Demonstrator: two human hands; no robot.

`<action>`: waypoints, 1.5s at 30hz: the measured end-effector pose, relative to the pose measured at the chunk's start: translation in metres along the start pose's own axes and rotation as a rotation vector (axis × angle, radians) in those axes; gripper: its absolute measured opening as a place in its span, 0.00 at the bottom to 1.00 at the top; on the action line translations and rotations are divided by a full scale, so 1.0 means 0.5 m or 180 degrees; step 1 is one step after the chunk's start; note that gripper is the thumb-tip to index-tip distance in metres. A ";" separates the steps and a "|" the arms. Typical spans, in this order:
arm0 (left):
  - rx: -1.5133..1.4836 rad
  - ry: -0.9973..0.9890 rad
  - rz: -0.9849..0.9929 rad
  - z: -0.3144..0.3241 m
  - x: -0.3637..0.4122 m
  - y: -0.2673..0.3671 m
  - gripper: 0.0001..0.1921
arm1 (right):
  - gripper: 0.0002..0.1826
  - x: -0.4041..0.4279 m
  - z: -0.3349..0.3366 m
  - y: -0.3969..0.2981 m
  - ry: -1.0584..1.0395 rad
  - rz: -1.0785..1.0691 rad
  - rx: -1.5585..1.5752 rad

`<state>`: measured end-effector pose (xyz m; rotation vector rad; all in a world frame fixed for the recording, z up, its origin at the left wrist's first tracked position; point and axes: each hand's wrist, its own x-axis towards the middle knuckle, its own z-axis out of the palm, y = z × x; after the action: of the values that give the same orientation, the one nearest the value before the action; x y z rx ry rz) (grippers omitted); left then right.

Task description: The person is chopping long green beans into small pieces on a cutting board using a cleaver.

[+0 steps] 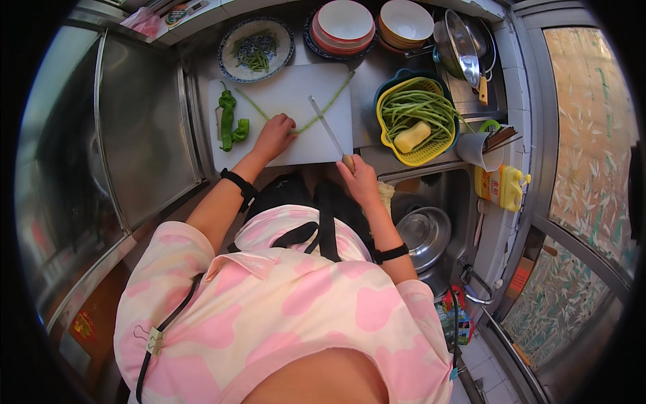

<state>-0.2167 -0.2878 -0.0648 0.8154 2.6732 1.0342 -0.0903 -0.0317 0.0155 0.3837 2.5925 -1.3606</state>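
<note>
On a white cutting board [282,149], my left hand [275,135] holds down a long green bean [337,95] near its lower end. Another stretch of green bean [252,103] runs from that hand toward the upper left; whether it is the same bean is hidden under my fingers. My right hand [361,178] grips the wooden handle of a kitchen knife [329,126] at the board's near right edge. Its narrow blade points away from me and crosses over the long bean. Several green peppers [228,118] lie at the board's left side.
A patterned plate [228,59] with cut bean pieces stands behind the board. To the right, a yellow basket [423,159] holds long beans and a peeled pale vegetable chunk [412,137]. Stacked bowls [345,20] stand behind; a sink [456,202] with a metal basin [429,237] lies right.
</note>
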 end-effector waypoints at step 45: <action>-0.0256 -0.0107 0.0114 0.022 0.165 0.066 0.13 | 0.16 -0.038 -0.063 0.055 0.0460 0.0456 0.0147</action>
<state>-0.2678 -0.2164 -0.0473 0.8602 2.5798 1.1182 -0.0650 0.0066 0.0173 0.6852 2.5909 -1.3931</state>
